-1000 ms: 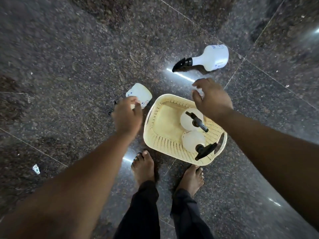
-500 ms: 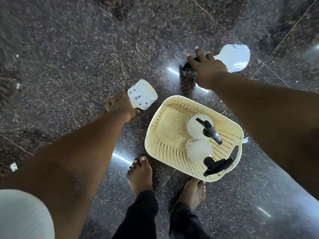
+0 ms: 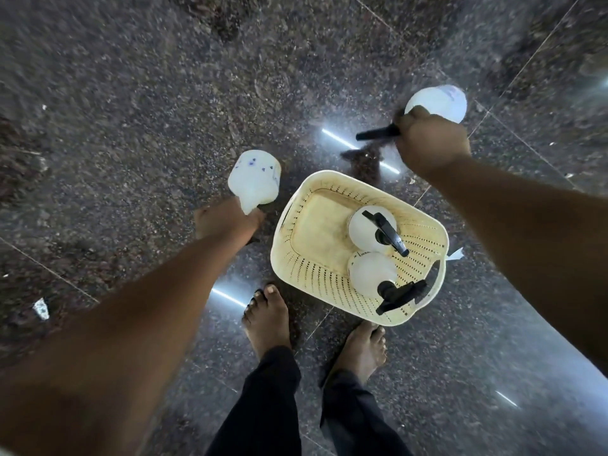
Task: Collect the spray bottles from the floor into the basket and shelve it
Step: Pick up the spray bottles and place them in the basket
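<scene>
Left hand [image 3: 227,220] grips a white spray bottle [image 3: 255,181] by its neck, body pointing away from the person, just left of the cream perforated basket [image 3: 316,274]. Right hand [image 3: 431,143] is clenched on another white spray bottle [image 3: 439,100] at the neck, black nozzle sticking out left, beyond the basket's far rim. Two spray bottles [image 3: 370,233] stand upright inside the basket, at its right end. Basket sits on dark granite floor [image 3: 131,93], just ahead of bare feet [image 3: 268,319].

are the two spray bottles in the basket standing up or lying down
Standing up. Both bottles in the basket show black trigger heads on top.
</scene>
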A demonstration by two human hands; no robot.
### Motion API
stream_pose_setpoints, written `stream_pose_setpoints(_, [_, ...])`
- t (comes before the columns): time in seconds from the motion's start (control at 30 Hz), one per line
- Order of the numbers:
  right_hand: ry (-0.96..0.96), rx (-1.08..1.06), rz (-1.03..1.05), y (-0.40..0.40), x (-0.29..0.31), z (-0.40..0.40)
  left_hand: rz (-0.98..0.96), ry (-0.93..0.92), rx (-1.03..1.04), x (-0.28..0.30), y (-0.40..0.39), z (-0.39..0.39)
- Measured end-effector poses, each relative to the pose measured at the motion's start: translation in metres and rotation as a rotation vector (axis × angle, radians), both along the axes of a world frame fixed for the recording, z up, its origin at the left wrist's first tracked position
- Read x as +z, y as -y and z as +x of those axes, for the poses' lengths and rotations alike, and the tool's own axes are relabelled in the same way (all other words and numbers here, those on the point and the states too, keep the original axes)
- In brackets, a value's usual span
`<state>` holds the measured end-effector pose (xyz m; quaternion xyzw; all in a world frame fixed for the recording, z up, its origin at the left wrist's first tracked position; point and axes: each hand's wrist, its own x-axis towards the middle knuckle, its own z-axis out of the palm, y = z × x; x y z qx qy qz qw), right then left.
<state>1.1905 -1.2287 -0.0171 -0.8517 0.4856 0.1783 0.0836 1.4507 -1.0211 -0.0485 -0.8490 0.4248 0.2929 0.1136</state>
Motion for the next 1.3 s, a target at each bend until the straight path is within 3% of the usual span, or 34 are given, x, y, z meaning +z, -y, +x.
stream_pose_setpoints(0.13, [0.234,-0.559,0.000,0.002,0.061,-0.018,0.084,-0.087,0.158,0.063,-0.003,0.003])
stream_pose_setpoints(0.2, [0.393,-0.729,-0.032,-0.007,0.101,-0.027,0.137,-0.090,0.129,0.107,-0.003,0.001])
stream_pose_setpoints(0.4, [0.800,-0.795,0.017,-0.084,0.223,-0.016,0.273,-0.129,-0.160,0.234,-0.023,-0.054])
stream_pose_setpoints(0.53, [0.991,-0.712,0.092,-0.127,0.247,0.001,0.357,-0.223,-0.222,0.240,-0.031,-0.105])
stream_pose_setpoints(0.73, [0.922,-0.780,0.251,-0.152,0.202,0.021,0.439,-0.291,-0.161,0.172,-0.025,-0.144])
stream_pose_setpoints(0.93, [0.698,-0.655,0.420,-0.164,0.140,0.043,0.433,-0.305,-0.122,0.107,-0.017,-0.147])
stream_pose_setpoints(1.3, [0.371,-0.588,0.500,-0.149,0.072,0.039,0.389,-0.351,-0.316,0.074,-0.014,-0.141])
